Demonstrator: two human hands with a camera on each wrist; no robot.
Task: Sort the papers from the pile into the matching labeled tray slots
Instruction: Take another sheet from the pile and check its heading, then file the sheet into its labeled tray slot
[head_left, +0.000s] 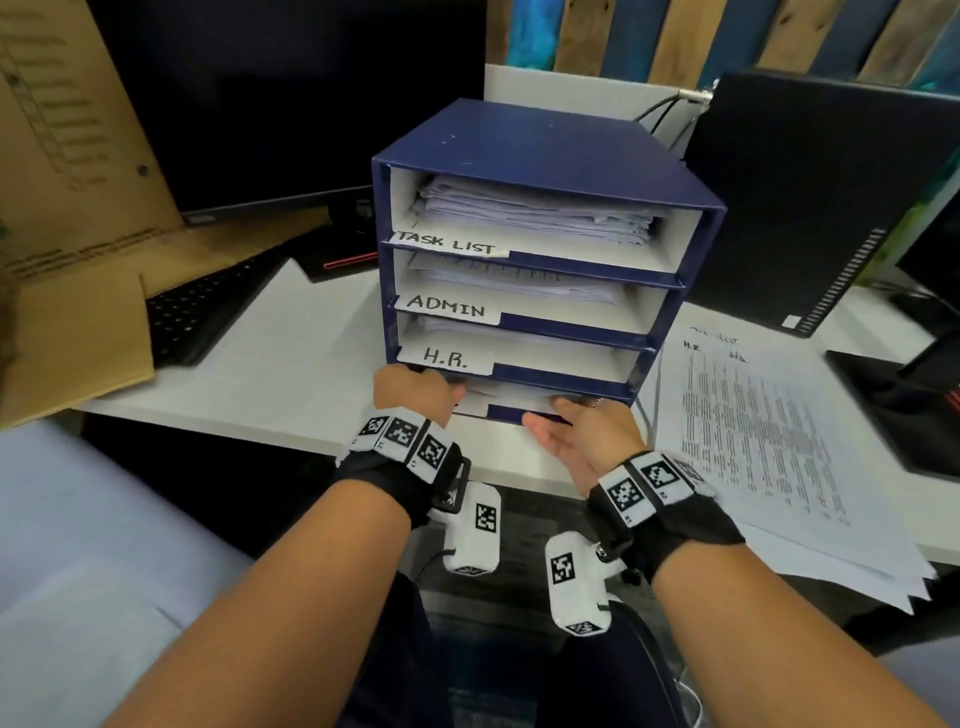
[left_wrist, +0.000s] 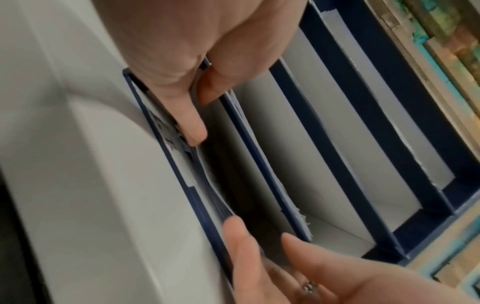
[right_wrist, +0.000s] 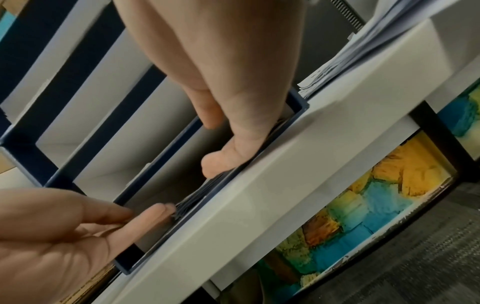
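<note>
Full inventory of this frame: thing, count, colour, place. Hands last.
tray organizer: 1, dark blue, desk centre; slots labelled TASK LIST, ADMIN, H.R., bottom label hidden
papers in bottom slot: stack, white, both hands on them
paper pile: 1, white printed, desk right of organizer
keyboard: 1, black, left
monitor: 1, black, back left
cardboard box: 1, brown, far left
computer tower: 1, black, back right
desk: 1, white
left hand: fingers in bottom slot
right hand: fingers at bottom slot

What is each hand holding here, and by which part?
Both the left hand and right hand are at the front edge of the papers in the bottom slot; firm grip cannot be told.
</note>
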